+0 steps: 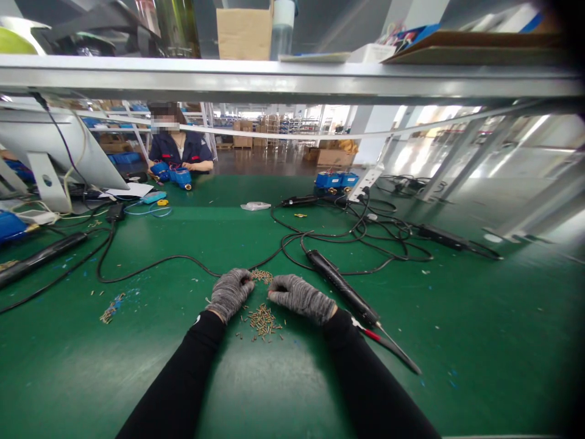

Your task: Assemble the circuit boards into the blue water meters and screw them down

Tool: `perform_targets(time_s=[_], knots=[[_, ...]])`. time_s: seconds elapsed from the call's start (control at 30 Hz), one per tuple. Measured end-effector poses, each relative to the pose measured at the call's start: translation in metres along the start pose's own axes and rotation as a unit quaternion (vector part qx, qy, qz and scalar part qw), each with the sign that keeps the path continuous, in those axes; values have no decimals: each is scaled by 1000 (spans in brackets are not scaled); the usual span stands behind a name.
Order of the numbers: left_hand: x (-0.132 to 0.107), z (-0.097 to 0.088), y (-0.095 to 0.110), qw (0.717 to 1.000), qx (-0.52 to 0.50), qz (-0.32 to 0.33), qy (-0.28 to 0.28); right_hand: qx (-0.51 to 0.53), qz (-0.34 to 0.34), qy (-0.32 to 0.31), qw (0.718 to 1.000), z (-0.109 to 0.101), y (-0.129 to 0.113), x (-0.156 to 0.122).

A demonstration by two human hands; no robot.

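Both hands wear grey knitted gloves over the green tabletop (150, 341). My left hand (231, 291) is closed, its fingers curled beside the left edge of a far pile of small brass-coloured screws (262, 276). On the right of that pile, my right hand (299, 296) is closed too, thumb and fingertips together. Whatever the fingertips hold is too small to make out. Nearer to me, between the forearms, lies another pile of the same screws (262, 321), with a few scattered around it.
A black electric screwdriver (342, 288) and red-handled pliers (386, 341) lie beside my right forearm. Black cables (315, 235) loop behind. Several screws (109, 310) lie at left. A white power strip (366, 182) stands near blue parts (336, 180). A co-worker (180, 146) sits across, under the shelf beam (292, 79).
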State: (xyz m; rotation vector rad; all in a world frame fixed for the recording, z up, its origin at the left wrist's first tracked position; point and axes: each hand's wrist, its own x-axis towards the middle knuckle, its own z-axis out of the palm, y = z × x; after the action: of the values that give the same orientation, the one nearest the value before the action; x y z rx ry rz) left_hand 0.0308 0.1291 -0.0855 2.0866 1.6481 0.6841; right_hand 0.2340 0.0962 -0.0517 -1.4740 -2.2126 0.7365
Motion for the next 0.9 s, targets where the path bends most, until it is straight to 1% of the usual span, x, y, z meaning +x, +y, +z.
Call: perform_targets(time_s=[0.03, 0.1, 0.27, 0.4, 0.47, 0.5, 0.6, 0.67, 0.77, 0.9], knots=[[0, 1, 1, 1000, 6, 2, 3, 15, -15, -7, 1000, 0, -2, -1], [0, 3, 2, 1000, 18, 5, 6, 32, -17, 12, 999, 1, -1, 0], [5, 9, 8, 999, 41, 9, 4, 25, 58, 126, 990, 11, 17, 14], [6, 6, 12, 1000, 25, 10, -12, 1, 88, 161, 983, 16, 28, 20], [2, -1, 13, 999, -3, 17, -36, -14, 93, 165, 982, 17, 28, 19], [0, -6, 14, 998, -21, 27, -57, -23, 93, 164, 982, 18, 27, 19], [-8, -23, 18, 985, -79, 73, -133, -49, 87, 156, 983, 20, 24, 18], [-13, -30, 21, 977, -109, 92, -159, -67, 83, 146, 984, 20, 22, 18], [-14, -34, 22, 974, -140, 93, -152, -95, 78, 124, 985, 21, 21, 19], [-7, -30, 12, 979, -163, 62, -102, -130, 72, 97, 984, 19, 20, 20]])
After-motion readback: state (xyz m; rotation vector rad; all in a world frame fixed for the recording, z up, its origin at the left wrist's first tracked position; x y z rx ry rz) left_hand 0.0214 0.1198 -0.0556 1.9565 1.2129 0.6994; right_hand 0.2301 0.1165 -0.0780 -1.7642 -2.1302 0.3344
